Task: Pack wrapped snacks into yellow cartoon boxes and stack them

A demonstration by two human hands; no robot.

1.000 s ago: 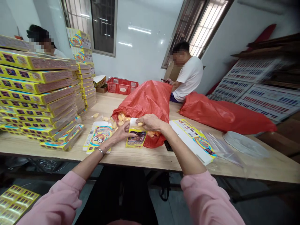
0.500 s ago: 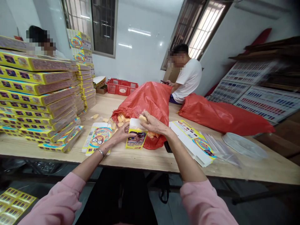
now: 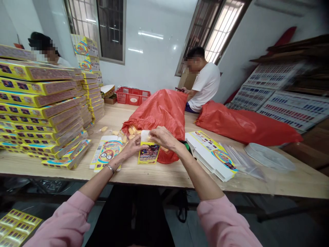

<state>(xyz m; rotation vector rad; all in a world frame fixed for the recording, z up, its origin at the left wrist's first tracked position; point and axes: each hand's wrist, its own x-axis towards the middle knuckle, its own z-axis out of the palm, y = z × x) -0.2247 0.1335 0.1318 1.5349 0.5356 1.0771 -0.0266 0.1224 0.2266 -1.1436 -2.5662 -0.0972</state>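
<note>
A small yellow box [image 3: 148, 154] with a dark picture and a raised white flap stands at the table's front. My left hand [image 3: 132, 145] grips its left side, thumb across the front. My right hand [image 3: 163, 137] is at the box's open top, fingers pressed together; what they hold is mostly hidden, with a pale bit showing. Behind the box lies a red sack [image 3: 161, 109], its mouth towards me. Wrapped yellow pieces [image 3: 132, 130] spill from the sack. Left of my left hand lie flat printed cartons [image 3: 106, 151].
Stacked yellow boxes [image 3: 38, 103] rise on the left. Flat cartons [image 3: 210, 154], clear plastic bags [image 3: 241, 161] and a clear lid [image 3: 268, 156] lie right. Behind are a red basket [image 3: 132, 96], another red sack [image 3: 244, 125] and two people.
My right hand has moved left and down to the box's top; the yellow piece it held is now mostly hidden. A green and black thing shows beside my right wrist.
</note>
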